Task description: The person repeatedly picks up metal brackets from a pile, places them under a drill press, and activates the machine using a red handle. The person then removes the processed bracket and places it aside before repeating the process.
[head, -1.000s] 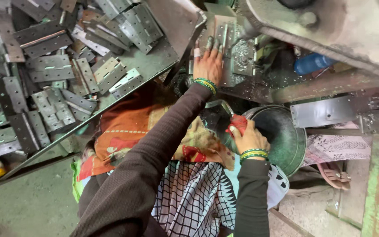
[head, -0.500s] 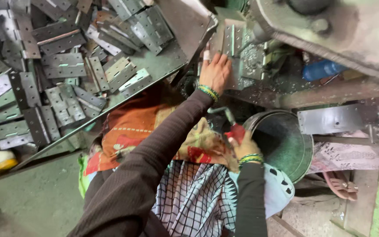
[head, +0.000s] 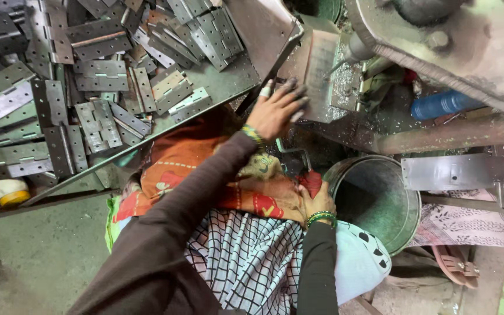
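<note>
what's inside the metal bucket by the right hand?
The metal bucket shows only bare grey inner wall and a dark bottom; nothing recognisable lies in it. The near-left part of its floor is hidden behind the rim, where the right hand rests.

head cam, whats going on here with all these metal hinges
A person sits at a metal press. The left hand lies flat on a hinge plate on the machine bed, fingers spread. The right hand rests in the lap on a red cloth, beside a metal bucket. A tray on the person's left holds a heap of finished hinges.
</note>
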A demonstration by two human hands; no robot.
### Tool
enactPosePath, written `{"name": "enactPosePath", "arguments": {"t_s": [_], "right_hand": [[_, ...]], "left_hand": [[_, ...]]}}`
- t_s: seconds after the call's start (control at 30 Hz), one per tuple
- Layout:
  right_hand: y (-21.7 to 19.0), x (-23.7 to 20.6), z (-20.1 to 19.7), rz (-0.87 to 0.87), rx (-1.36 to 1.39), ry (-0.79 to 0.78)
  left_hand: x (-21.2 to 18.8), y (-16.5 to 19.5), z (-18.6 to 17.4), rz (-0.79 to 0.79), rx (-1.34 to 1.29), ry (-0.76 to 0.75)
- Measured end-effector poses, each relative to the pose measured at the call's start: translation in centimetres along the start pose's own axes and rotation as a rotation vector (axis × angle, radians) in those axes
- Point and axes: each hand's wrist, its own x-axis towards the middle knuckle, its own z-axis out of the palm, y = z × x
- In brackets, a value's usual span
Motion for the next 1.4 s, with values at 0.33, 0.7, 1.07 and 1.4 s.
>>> {"name": "enactPosePath", "arguments": {"t_s": [0.33,0.7,1.07,1.4], "right_hand": [[-0.7,-0.5,-0.8,0.009,0.023,-0.015],[-0.7,-0.3,-1.0,0.049,-0.023,-0.031],[-0.7,-0.4,-0.9,0.052,-0.004,-0.014],[-0.6,-0.3,-0.9,0.051,-0.028,-0.037]], "left_hand": [[1.5,-14.0,-6.9,-0.529,0.261,-0.138],[6.5,-15.0,-6.7,-0.637,0.316,-0.544],[1.6,-14.9,-7.1,-0.441,0.254,-0.157],[-2.9,-12.7,-9.3,-0.372,-0.105,0.076]]}}
